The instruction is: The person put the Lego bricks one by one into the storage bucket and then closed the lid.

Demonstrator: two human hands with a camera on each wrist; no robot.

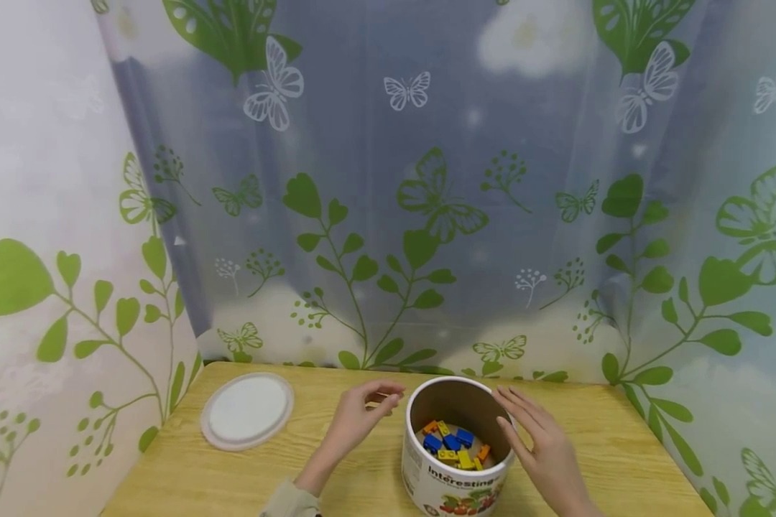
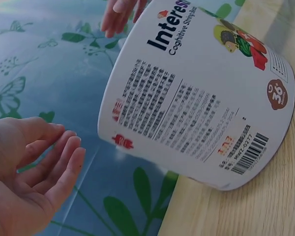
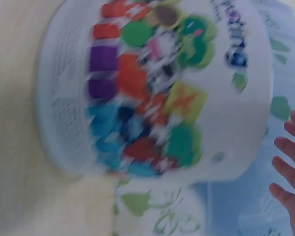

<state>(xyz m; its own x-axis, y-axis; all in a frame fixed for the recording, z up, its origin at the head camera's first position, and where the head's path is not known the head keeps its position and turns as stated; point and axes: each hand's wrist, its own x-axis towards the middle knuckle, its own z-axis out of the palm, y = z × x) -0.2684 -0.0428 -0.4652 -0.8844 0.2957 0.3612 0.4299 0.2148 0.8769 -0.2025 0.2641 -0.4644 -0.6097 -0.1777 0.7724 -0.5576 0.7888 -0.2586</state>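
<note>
A round white tub [image 1: 420,459], printed with lettering and pictures, stands upright and uncovered on the table. Several yellow, blue and orange toy building bricks [image 1: 449,438] lie in its bottom. Just left of the rim is my left hand [image 1: 362,413], its fingers loosely bent with nothing in them; the left wrist view shows the hand [image 2: 37,172] apart from the tub [image 2: 187,98]. My right hand [image 1: 543,445] hovers by the rim's right side, fingers spread and fairly straight. In the right wrist view, a gap separates those fingers [image 3: 287,169] from the blurred tub [image 3: 226,128].
A round whitish lid [image 1: 248,411] lies flat at the table's back left. The wooden table [image 1: 336,373] ends at a hanging curtain [image 1: 362,287] with butterflies and leaves, which also encloses both sides.
</note>
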